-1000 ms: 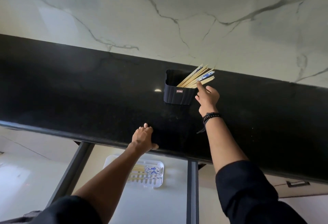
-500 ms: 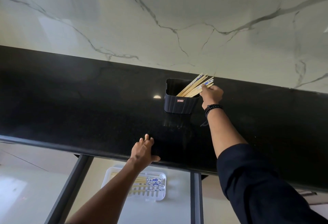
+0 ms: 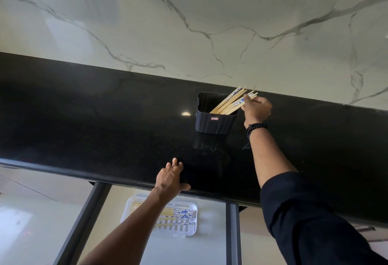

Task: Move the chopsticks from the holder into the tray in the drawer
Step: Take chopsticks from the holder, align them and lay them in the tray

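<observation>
Chopsticks leaning in holder on counter are now pinched by R hand, which was only reaching 1 s ago. L hand is laid flat, fingers straight, at counter edge; lift toward tray in drawer is judged next.

A second ago the right hand hung just beside the holder, below the leaning chopsticks, with only the index finger stretched up toward them. Since then it has climbed to their upper ends, and its fingers are now curled round the tips of the lowest ones (the blue-patterned pair among them), pinching them against the thumb. The left hand has eased its fingers a little flatter on the counter. The head view has also tipped, so the counter sits lower in the frame.
</observation>
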